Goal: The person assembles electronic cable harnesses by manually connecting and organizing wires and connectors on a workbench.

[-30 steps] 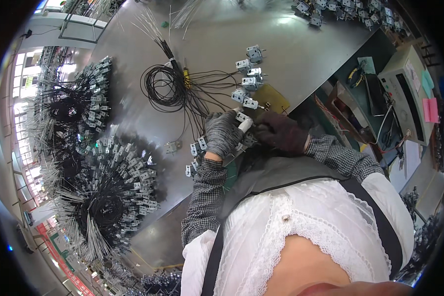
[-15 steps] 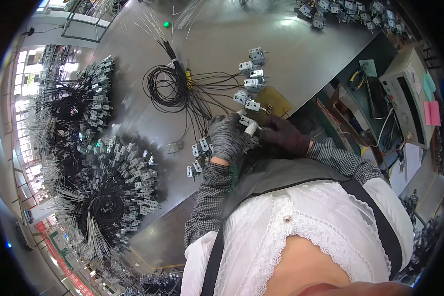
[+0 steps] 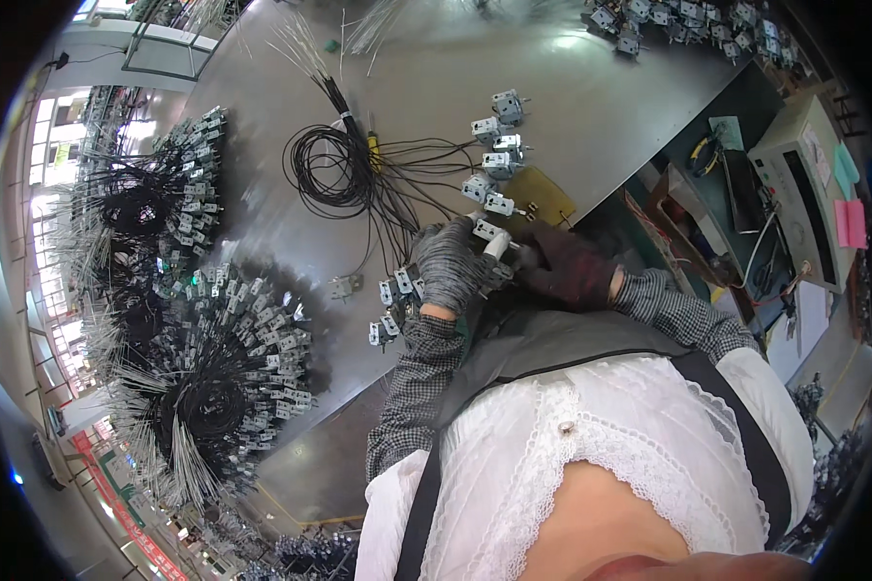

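Observation:
My left hand [image 3: 448, 266], in a grey striped glove with pale fingertips, is closed on a small metal box-shaped cable mechanism [image 3: 485, 229] near the table's front edge. My right hand [image 3: 570, 269], in a dark maroon glove, is curled at the near right side of that piece. Its fingertips are dark and partly hidden, so what they grip cannot be made out. Beyond the hands, similar metal mechanisms [image 3: 501, 165] stand in a row, with black cables running left to a coiled bundle [image 3: 358, 182]. More of them [image 3: 384, 330] lie left of my left wrist.
A yellowish plate [image 3: 549, 200] lies just beyond my right hand. A yellow-handled screwdriver [image 3: 373, 150] rests by the coil. Large cable bundles with metal ends [image 3: 271, 353] are at left, other mechanisms [image 3: 693, 19] at far right. A beige machine [image 3: 794, 184] stands right of the table.
My right hand has turned slightly and its fingers sit closer around the near end of the mechanism. My left hand keeps its hold. The green spot at the table's far side looks darker.

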A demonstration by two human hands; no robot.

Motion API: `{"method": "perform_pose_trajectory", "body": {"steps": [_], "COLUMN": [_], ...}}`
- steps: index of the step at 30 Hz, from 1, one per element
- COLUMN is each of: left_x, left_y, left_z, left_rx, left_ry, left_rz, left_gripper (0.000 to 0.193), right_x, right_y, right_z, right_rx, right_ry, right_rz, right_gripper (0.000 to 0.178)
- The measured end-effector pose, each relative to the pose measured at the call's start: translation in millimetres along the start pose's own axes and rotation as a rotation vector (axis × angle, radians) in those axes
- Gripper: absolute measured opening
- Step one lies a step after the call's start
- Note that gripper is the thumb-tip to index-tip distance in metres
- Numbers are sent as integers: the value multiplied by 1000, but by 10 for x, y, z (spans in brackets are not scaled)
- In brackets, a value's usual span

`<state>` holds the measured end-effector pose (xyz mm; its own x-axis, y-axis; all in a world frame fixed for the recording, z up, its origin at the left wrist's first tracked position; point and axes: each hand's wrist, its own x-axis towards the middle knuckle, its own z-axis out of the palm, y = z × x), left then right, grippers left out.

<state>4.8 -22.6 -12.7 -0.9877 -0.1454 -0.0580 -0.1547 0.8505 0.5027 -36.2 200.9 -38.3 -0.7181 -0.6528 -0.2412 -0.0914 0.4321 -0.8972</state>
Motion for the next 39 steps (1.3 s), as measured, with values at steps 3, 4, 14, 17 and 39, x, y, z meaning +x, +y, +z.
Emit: {"method": "perform_pose_trajectory", "body": {"steps": [3, 4, 14, 17, 39], "left_x": [8, 11, -194, -171, 78], "left_y": [50, 51, -46, -105, -74], "left_z": [23, 77, -207, -194, -51], "left_rx": [89, 16, 204, 145, 20], "left_ry": [27, 62, -11, 16, -29], "left_rz": [22, -40, -140, -63, 101], "left_gripper": [49, 51, 57, 51, 44], "right_x": [122, 156, 85, 126, 160], "right_y": [-6, 67, 231, -156, -169], "right_z": [-104, -116, -106, -161, -180], "right_rx": [-258, 532, 331, 1070, 37], "right_ry": [110, -141, -161, -338, -39], "right_rz": [-363, -30, -469, 319, -226], "right_gripper": [43, 39, 27, 33, 34]}}
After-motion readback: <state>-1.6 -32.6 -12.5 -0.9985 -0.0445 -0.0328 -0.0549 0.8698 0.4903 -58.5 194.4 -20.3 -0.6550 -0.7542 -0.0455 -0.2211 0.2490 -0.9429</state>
